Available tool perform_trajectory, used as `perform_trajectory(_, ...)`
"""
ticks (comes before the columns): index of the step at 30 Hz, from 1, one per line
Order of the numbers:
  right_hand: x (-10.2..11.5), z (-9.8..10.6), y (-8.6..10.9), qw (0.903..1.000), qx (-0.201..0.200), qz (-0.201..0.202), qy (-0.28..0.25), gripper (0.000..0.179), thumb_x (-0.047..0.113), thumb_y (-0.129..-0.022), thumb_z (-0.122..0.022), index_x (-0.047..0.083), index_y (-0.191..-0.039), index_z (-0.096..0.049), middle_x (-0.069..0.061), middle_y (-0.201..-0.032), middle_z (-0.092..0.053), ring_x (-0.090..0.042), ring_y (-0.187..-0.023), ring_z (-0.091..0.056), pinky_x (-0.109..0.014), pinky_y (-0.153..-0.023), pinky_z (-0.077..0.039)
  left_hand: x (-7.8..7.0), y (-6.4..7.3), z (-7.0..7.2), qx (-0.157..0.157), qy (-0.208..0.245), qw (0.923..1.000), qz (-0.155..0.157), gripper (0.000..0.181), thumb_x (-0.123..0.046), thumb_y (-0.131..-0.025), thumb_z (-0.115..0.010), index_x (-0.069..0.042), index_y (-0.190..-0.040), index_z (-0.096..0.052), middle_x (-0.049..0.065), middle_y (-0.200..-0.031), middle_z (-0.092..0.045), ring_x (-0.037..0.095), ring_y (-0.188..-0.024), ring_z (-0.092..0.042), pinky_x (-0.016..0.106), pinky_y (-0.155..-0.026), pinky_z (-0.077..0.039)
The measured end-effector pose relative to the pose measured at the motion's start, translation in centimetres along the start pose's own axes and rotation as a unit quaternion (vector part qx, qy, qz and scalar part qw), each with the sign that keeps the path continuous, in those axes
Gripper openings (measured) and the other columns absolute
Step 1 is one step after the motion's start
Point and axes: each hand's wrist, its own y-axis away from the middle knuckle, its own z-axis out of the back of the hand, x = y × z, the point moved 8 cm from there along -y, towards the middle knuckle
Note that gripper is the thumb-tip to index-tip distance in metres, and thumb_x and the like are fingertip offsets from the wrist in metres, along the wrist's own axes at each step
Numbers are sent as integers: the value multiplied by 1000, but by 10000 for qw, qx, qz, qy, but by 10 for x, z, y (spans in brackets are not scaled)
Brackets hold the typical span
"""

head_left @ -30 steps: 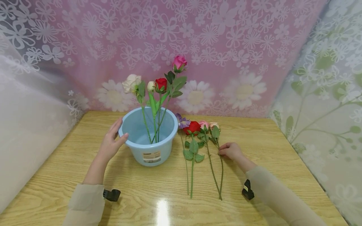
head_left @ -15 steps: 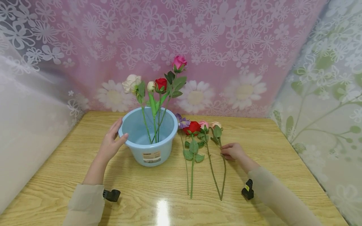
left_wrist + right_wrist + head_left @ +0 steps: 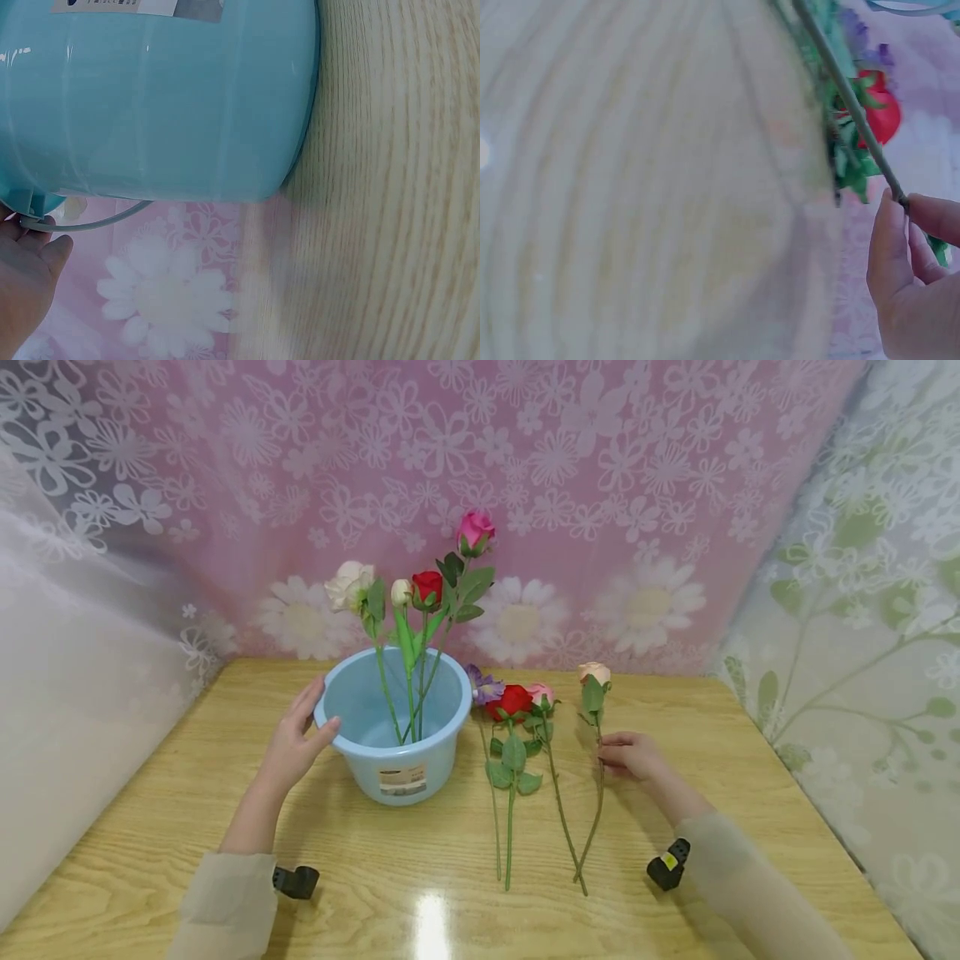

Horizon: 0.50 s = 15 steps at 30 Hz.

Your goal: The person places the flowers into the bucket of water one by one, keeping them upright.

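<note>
A light blue plastic bucket (image 3: 401, 772) stands on the table, holding a white flower (image 3: 350, 586), a white tulip (image 3: 401, 592), a red rose (image 3: 427, 587) and a hot-pink rose (image 3: 476, 532). My left hand (image 3: 296, 739) grips its left rim; in the left wrist view, the fingers (image 3: 56, 255) are beside the handle's end. Thumb and fingertips of my right hand (image 3: 632, 755) pinch the stem of a peach rose (image 3: 595, 675). Its lower stem crosses that of a pink rose (image 3: 542, 695). In the right wrist view, the pinched stem (image 3: 851, 101) runs up slanting from the fingertips.
Between bucket and right hand lie a large red rose (image 3: 512, 702) with green leaves and a purple flower (image 3: 485, 686) on a thin stem. The wooden table (image 3: 360, 893) meets a pink floral curtain (image 3: 525, 468) behind. Pale fabric hangs at both sides.
My right hand has moved right and slightly lifted the peach rose, drawing its head away from the pink rose. Its stem end now crosses the pink rose's stem. My left hand stays on the bucket.
</note>
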Motion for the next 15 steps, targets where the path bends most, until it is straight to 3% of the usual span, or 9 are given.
perform_trajectory(15, 30, 11, 21, 9984, 91, 285, -471, 13, 1, -86, -53, 2, -99, -53, 3, -77, -60, -9, -71, -61, -20, -65, -52, 2, 0, -1, 14, 24, 10000, 33, 61, -3, -86, -52, 8, -137, -19, 24, -142, -15, 38, -127, -16, 51, -101, -20)
